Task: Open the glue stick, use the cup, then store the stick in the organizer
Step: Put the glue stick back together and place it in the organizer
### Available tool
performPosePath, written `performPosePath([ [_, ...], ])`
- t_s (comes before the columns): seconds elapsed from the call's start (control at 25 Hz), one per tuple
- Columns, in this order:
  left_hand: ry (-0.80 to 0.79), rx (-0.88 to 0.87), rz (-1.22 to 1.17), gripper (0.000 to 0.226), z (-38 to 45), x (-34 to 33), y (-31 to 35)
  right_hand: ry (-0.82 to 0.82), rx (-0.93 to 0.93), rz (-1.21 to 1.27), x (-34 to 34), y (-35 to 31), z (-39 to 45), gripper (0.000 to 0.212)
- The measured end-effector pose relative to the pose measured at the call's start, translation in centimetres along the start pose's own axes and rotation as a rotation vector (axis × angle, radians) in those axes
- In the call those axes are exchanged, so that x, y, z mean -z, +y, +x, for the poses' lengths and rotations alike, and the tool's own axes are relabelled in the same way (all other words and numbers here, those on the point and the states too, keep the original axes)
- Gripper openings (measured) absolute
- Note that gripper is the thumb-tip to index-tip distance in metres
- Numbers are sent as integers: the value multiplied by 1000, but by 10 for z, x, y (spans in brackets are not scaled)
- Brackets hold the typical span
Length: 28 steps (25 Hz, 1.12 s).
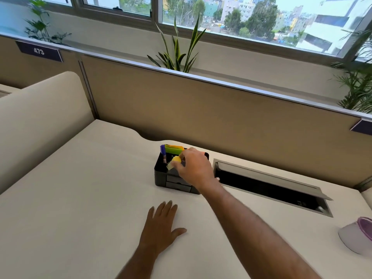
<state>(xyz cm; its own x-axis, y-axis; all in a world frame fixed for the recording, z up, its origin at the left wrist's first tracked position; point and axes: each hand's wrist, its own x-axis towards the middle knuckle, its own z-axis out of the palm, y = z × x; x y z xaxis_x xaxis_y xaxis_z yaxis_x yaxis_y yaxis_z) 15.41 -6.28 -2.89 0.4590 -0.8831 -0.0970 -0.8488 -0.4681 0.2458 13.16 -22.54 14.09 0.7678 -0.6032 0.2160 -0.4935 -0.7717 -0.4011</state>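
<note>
Holding the glue stick (173, 163) tilted over the black organizer (161, 176), my right hand (193, 168) has its fingers (179, 169) clamped on the yellow-capped end. Organizer sits near the counter's (80, 198) far edge, just left of the open cable hatch (271, 186); markers (164, 153) stand in its back compartments. My left hand (161, 228) lies flat, fingers spread, on the counter near the front edge. Cup (358, 236) at right edge, well apart.
</note>
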Motion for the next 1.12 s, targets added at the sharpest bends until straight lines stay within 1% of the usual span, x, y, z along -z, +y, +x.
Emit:
performPosePath([
  [0.16,50,16,18,93,6,-11,-6,-49,-33,2,-22,1,20,33],
  [0.32,41,23,-2,92,9,-19,-11,-125,-75,36,-43,0,32,33],
  [0.6,7,32,-6,92,10,-20,-11,-223,-144,-22,-74,-10,42,31],
  [0.92,-5,29,-3,94,10,-17,-11,-219,-311,-3,-89,-19,49,36],
  [1.12,-22,38,16,95,11,-16,-11,-229,-314,9,-87,-20,48,36],
])
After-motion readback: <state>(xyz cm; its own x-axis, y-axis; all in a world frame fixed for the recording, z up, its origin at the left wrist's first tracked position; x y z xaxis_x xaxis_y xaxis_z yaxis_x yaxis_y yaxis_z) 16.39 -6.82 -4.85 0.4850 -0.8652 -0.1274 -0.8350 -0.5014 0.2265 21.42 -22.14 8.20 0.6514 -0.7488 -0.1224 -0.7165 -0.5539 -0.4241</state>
